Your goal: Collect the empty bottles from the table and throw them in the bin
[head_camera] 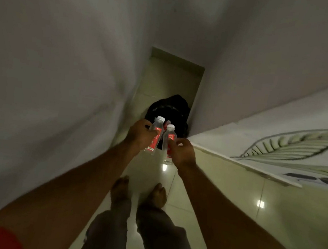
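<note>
My left hand grips a clear plastic bottle with a white cap and a red label, tilted slightly right. My right hand holds a second, matching bottle upright beside it. Both bottles are held out over the near edge of a bin lined with a black bag, which stands on the floor in a narrow corner. Something red shows inside the bin, just behind the bottles; I cannot tell what it is.
A grey wall runs close on the left. On the right is a bed with a white leaf-print sheet. Pale glossy floor tiles fill the narrow passage. My bare feet stand just short of the bin.
</note>
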Tool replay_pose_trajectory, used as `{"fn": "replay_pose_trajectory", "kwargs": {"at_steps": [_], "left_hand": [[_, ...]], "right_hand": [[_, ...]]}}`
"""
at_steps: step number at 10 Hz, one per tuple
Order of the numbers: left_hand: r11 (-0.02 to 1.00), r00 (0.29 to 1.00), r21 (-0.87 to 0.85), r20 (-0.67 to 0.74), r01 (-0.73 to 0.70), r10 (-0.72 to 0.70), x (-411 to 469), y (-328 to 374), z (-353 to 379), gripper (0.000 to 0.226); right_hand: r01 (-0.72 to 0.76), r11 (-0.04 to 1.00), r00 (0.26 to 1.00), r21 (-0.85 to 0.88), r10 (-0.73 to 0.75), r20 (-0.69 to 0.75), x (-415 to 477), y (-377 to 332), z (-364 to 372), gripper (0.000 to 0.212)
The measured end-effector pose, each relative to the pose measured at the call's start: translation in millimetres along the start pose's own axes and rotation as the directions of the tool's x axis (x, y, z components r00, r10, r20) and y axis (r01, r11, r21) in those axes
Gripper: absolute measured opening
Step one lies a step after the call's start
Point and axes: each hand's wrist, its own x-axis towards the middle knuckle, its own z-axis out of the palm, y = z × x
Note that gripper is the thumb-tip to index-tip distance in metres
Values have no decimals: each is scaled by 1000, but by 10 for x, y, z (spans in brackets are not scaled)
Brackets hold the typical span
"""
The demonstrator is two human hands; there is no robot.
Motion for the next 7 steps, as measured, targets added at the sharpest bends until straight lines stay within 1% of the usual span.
{"fn": "replay_pose_trajectory", "kwargs": {"at_steps": [1,2,3,4,5,6,7], "left_hand": [[999,1000,52,-9,10,-10,543,-173,204,32],[995,1000,95,-8,1,0,1279,-374,542,39],[993,1000,118,-8,-13,14,1590,-450,690,46],[986,1000,167,-2,-23,24,1792,-508,818,50],[990,999,138,-31,-21,26,1668,-514,810,37],[987,1000,161,-9,-25,27,1321,-502,696,23],[979,999,201,-13,-27,30,1101,-459,586,24]], "right_hand": [[-24,992,1000,-120,21,-19,538,168,188,50],[-73,984,996,-161,65,-57,1348,377,453,54],[-91,988,996,-122,90,-9,1733,427,538,46],[-119,992,993,-31,119,26,2036,520,597,38],[-81,996,996,34,82,-29,1989,577,625,19],[-86,985,995,147,93,-36,1638,538,668,16],[-119,971,988,205,136,-70,1439,473,663,14]]}}
